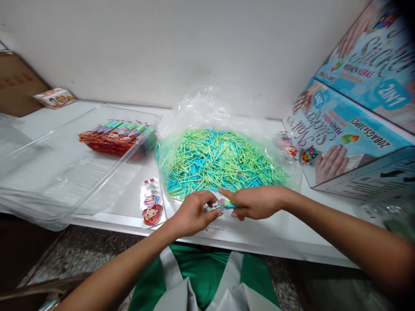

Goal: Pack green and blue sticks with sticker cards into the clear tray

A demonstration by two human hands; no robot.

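Observation:
My left hand [194, 212] pinches a small clear plastic packet [211, 208] at the front of the white table. Thin green and blue sticks [231, 206] lie between the fingers of my right hand [261, 202], their ends at the packet's mouth; the fingers partly hide how far they reach in. Just beyond both hands, a large clear plastic bag [207, 110] lies open around a heap of green and blue sticks [220, 157]. A flat packet with a red-haired cartoon girl [151, 205] rests to the left of my left hand.
A clear plastic tray [97, 185] on the left holds stacked filled packets [118, 136]. Blue printed cartons [350, 125] stand at the right, with another packet [288, 144] beside them. A small box [55, 98] and brown carton [19, 86] are at the back left.

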